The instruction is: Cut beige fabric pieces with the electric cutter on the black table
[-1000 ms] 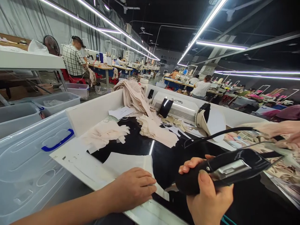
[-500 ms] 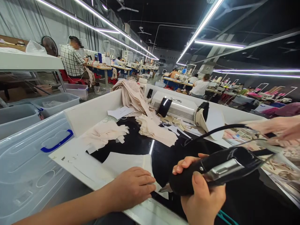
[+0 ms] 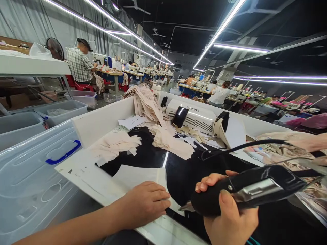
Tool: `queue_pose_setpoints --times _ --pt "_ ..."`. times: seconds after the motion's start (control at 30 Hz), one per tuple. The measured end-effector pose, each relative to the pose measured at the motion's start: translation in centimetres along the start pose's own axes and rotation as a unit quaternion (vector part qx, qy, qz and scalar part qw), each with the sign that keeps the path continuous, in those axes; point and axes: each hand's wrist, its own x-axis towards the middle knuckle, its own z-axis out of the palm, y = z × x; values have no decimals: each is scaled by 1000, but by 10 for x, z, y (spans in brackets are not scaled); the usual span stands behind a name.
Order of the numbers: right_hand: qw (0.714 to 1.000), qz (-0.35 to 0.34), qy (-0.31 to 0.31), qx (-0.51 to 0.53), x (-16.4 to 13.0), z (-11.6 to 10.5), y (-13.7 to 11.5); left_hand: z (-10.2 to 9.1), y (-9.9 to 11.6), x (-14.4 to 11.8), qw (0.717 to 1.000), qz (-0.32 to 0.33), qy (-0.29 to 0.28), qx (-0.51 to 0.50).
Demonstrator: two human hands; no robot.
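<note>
Presently, one black corded handheld tool is slanting over the glossy black work surface at front right, its pointed metal tip aiming at the near right corner of a white panel (contact: cannot tell). The right hand is wrapping around the tool's rounded body, thumb on the near side. The left hand is lying palm down on the panel, fingers outstretched and side by side. Beyond, two piles of pale pink cut fabric are resting before a white slotted housing. Farther right, a co-worker's hand is extending in. At left, a blue-handled clear plastic bin is standing.
</note>
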Motion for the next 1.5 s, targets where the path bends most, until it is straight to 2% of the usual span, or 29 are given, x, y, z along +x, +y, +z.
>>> queue_pose_setpoints --times 0.4,0.53,0.67,0.77,0.87,1.0,1.1,1.23,1.37,1.5 --pt "1000 3 -5 -14 -4 -2 3 -4 0 1 1000 -10 -7 -15" --pt "999 -11 -15 -25 -1 -6 6 -14 -2 -1 999 -34 12 -30" --pt "998 -18 3 -53 13 -16 12 -26 -10 -5 997 -70 17 -34" --pt "997 -33 16 -66 26 -21 20 -33 -14 -6 996 -81 3 -38" --pt "996 -40 11 -76 38 -19 26 -37 -8 -5 996 -80 -17 -37" --pt "997 -41 6 -69 43 -10 29 -42 5 -1 989 -118 -83 -37" --pt "997 -39 1 -60 41 -6 28 -51 2 9 979 -149 -125 -68" --pt "998 -33 -10 -53 35 -3 28 -59 -18 35 981 -112 -129 -94" --pt "999 -28 -12 -43 28 -1 28 -53 -39 62 971 -35 -187 -148" --pt "999 -27 -17 -37 26 4 28 -44 -49 75 954 -2 -243 -174"
